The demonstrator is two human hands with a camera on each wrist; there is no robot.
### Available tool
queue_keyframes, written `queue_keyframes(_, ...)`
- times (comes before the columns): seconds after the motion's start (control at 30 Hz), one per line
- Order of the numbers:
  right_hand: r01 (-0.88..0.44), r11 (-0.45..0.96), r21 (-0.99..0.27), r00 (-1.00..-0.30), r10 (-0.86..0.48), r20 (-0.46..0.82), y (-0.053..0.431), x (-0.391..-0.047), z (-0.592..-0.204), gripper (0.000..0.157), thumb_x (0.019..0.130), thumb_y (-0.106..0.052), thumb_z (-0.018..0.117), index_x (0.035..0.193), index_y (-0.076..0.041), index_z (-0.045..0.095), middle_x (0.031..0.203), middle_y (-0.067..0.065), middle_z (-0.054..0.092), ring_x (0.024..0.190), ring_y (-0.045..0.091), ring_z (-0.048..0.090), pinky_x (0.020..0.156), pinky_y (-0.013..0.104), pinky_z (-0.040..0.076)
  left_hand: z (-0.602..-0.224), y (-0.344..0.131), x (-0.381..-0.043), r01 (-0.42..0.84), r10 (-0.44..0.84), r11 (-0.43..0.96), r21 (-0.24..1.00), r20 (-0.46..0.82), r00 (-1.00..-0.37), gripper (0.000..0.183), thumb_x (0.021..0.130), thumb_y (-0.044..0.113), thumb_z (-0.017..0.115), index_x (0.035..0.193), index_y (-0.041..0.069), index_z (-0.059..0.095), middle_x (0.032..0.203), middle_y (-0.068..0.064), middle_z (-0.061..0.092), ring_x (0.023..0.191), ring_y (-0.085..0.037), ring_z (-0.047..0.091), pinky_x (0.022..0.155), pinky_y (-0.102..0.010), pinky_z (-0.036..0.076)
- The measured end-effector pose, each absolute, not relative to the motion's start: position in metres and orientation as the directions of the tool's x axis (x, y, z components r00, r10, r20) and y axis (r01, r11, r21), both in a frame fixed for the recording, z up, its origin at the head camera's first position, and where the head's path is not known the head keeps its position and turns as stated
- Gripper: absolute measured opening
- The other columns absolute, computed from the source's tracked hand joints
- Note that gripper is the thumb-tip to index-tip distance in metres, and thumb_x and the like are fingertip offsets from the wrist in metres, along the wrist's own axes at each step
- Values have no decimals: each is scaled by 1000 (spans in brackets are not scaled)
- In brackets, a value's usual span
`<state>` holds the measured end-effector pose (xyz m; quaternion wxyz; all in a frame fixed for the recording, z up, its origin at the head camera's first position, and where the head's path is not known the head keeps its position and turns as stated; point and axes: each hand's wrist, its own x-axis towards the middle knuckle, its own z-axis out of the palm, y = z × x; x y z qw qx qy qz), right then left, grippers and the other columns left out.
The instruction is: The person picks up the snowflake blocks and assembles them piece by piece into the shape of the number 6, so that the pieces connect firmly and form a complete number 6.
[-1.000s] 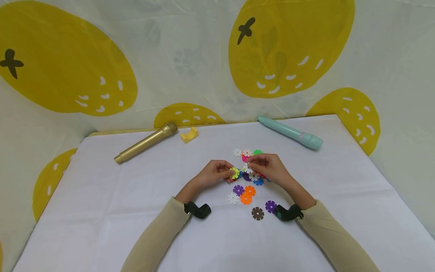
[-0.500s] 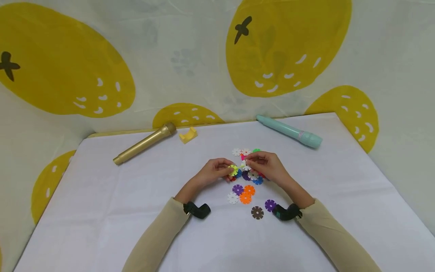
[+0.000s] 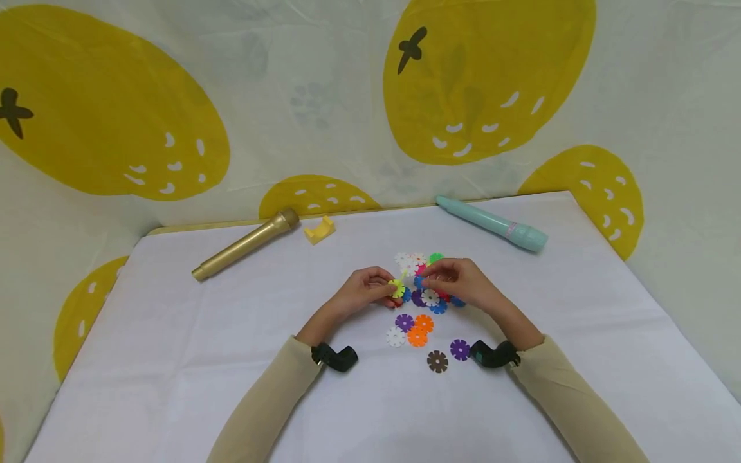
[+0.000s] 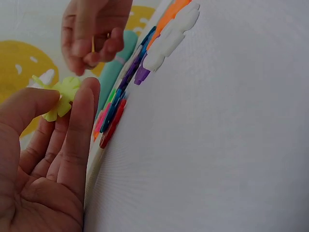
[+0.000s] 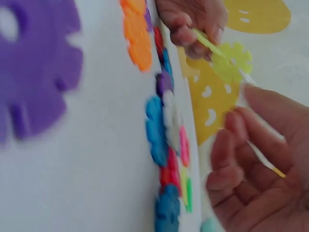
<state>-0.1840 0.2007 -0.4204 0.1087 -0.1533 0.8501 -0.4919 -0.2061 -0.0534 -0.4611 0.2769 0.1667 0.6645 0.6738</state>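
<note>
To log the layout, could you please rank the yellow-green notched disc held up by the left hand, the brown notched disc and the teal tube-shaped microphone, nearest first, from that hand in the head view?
1. Yellow-green disc: held at the left hand's fingertips.
2. Brown disc: rightward, nearer the person.
3. Teal microphone: farther right, towards the back.

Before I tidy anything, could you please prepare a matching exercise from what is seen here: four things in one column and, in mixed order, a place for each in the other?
Things
1. gold microphone
2. brown disc
3. teal microphone
4. yellow-green piece

Places
A. far side, on the right
B. pinched by the left hand
C. far side, on the left, near a yellow holder
D. near side, next to a purple disc

Right pairs: 1-C, 2-D, 3-A, 4-B
</note>
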Motion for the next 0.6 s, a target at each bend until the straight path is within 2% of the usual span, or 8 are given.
queue_keyframes(0.17, -186, 555, -811, -884, -455, -109, 208, -185, -415, 28, 86, -15, 76, 108, 2, 69, 88, 8, 66, 71, 20, 50, 57, 21, 43, -461, -53, -206, -154, 590, 38, 987, -146, -794, 22, 96, 8, 61, 114, -4, 55, 94, -12, 70, 82, -19, 71, 77, -32, 57)
queue_keyframes(0.4, -246, 589, -769, -843, -522, -129, 212, -188, -418, 31, 83, -10, 78, 111, 1, 70, 98, 11, 65, 74, 19, 49, 61, 22, 45, -460, -52, -207, -49, 542, 148, 988, -122, -831, 21, 94, 11, 64, 110, -2, 59, 89, -2, 66, 72, -12, 58, 68, -22, 50)
queue_keyframes(0.6, -252, 594, -764, -846, -518, -123, 210, -189, -419, 31, 81, -10, 79, 108, 0, 68, 88, 9, 59, 72, 20, 48, 60, 22, 44, -458, -52, -206, -90, 548, 111, 990, -136, -825, 23, 95, 9, 64, 113, -3, 58, 91, -4, 66, 73, -13, 63, 72, -24, 54)
